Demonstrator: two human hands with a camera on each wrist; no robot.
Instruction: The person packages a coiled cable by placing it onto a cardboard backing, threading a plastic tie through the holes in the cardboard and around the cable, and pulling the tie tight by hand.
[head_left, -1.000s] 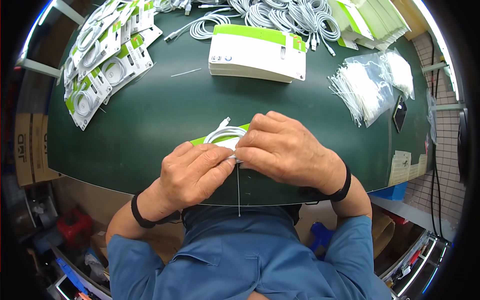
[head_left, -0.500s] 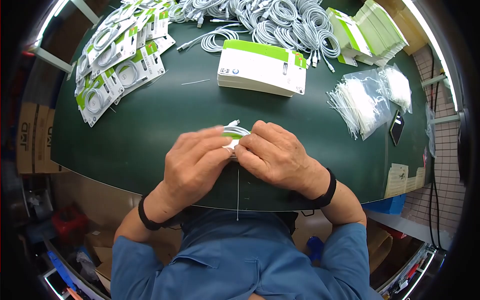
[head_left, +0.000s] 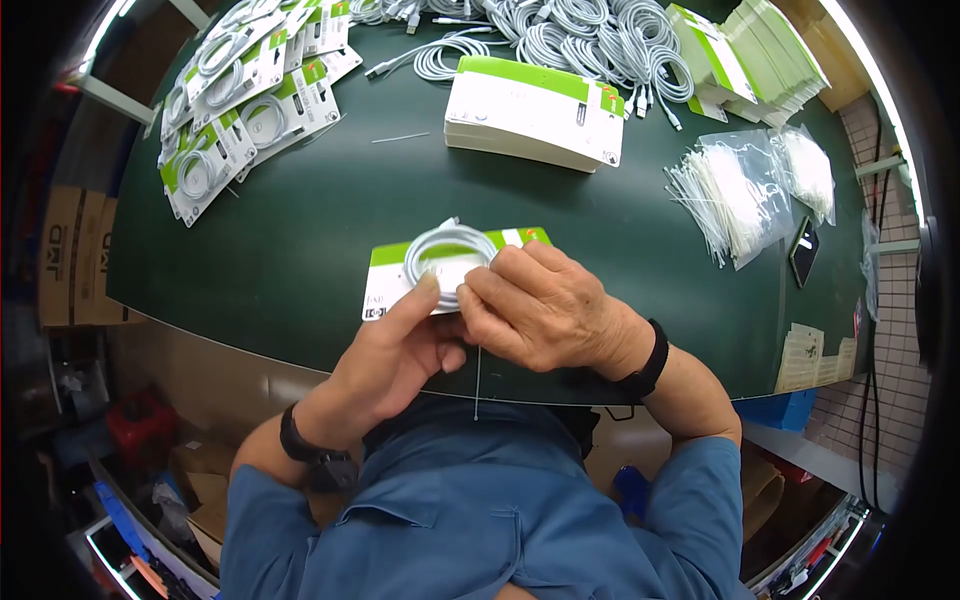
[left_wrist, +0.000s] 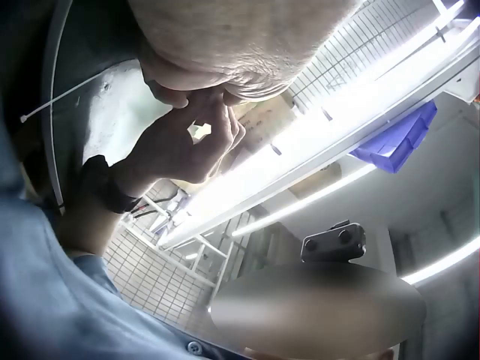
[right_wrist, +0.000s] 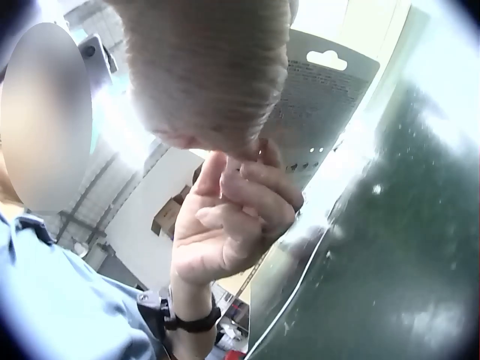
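Observation:
A white-and-green packaging card (head_left: 388,272) is held above the table's near edge, with a coiled white USB cable (head_left: 452,233) on its front. My left hand (head_left: 385,350) is palm up and grips the card from below, its thumb over the coil's lower left. At the coil's right side, my right hand (head_left: 548,315) pinches the cable with its fingertips, which hide that spot. From beneath the right fingers a thin white cable tie (head_left: 478,385) hangs down past the table edge. The card's grey printed back (right_wrist: 322,90) shows in the right wrist view.
A stack of blank cards (head_left: 530,120) stands ahead, before a heap of coiled cables (head_left: 570,45). Carded cables (head_left: 205,170) lie at the left. On the right are a bag of cable ties (head_left: 735,195), a phone (head_left: 803,252) and more cards (head_left: 760,60).
My left hand has turned from palm down to palm up, its thumb now on the coil. More of the card and coil shows, facing up. The right hand keeps its pinch.

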